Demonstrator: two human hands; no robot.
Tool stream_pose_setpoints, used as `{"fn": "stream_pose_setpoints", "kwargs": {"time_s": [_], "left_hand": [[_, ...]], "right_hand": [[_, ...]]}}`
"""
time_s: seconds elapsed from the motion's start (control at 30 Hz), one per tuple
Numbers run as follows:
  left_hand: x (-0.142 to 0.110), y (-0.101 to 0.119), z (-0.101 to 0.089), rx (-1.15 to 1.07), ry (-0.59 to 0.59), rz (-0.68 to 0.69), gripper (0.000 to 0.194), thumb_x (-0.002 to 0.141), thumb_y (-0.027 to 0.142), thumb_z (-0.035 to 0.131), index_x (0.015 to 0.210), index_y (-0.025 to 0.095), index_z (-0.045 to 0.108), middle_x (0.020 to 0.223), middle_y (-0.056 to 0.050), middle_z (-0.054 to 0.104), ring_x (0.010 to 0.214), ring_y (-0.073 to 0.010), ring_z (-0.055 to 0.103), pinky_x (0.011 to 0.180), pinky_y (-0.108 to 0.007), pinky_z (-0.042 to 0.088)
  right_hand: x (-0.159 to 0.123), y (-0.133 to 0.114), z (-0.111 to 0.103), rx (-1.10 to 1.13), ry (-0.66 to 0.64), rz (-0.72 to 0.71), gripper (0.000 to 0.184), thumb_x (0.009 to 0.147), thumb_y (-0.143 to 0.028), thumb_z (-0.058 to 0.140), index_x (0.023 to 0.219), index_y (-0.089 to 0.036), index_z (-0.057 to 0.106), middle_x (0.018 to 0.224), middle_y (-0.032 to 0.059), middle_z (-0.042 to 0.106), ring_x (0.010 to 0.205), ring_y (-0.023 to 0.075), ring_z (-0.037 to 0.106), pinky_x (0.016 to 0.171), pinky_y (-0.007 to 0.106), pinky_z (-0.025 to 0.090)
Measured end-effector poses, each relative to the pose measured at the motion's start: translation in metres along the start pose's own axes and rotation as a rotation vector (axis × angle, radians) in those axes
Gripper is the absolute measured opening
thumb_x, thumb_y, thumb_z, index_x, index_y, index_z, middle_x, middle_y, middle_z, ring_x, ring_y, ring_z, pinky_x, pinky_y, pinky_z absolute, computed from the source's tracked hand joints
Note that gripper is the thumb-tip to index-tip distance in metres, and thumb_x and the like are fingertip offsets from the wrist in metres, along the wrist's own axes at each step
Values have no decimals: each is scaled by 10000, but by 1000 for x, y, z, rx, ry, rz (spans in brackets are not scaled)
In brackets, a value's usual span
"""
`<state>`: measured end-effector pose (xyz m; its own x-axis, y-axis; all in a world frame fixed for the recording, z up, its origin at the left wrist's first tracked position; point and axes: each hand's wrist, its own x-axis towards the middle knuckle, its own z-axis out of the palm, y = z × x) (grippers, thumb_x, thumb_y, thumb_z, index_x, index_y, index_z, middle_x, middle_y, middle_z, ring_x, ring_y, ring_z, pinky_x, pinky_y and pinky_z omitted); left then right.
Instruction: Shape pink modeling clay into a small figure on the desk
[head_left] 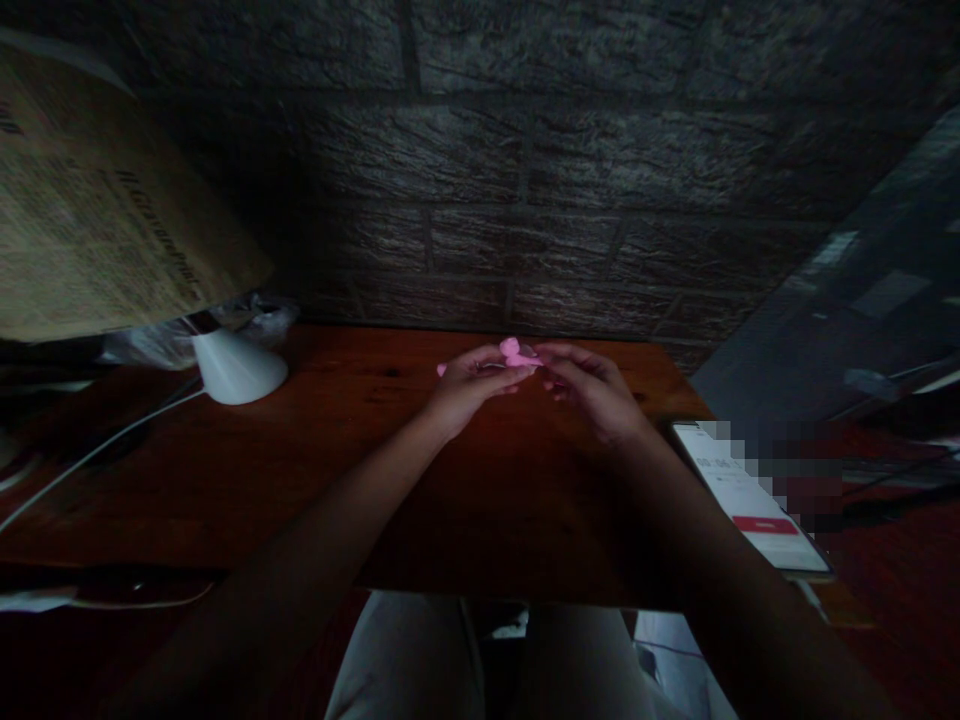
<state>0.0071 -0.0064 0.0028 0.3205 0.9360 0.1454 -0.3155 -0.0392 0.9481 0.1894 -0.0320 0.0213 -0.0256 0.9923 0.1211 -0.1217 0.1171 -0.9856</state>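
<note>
Both hands are raised over the wooden table, close together. A small pink object (511, 348) with rounded knobs and a thin flat part is between them; its exact kind is too small and dim to tell. My left hand (474, 385) is closed around it, thumb along its lower side, and a pink end pokes out left of the knuckles. With bent fingers, my right hand (589, 385) pinches the object's right end. The fingers partly hide the object.
On the table (300, 480), a lamp with a white base (236, 370) and printed paper shade (112, 210) stands left, its cable (105, 450) trailing forward. A lit phone (735, 490) lies at the right edge. A stone-block wall (465, 160) rises behind.
</note>
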Motion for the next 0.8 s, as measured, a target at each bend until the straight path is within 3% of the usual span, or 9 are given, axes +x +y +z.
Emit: {"fn": "stream_pose_setpoints", "kwargs": {"time_s": [0.4,0.8], "left_hand": [[-1,0,0,64,2,-1,340,635,326,892,917,184,767,1076,-75,766,1013,-209,703,787,-310,545],[-3,4,2,-21,-22,-48,359,627,275,908,947,192,766,1085,-67,770,984,-189,700,781,-283,535]], "right_hand": [[1,6,-1,-26,-17,22,280,680,-420,870,905,-261,824,916,36,783,673,120,609,573,250,467],[-1,2,3,88,7,111,341,615,-434,906,891,-257,810,915,29,792,655,108,625,551,211,473]]}}
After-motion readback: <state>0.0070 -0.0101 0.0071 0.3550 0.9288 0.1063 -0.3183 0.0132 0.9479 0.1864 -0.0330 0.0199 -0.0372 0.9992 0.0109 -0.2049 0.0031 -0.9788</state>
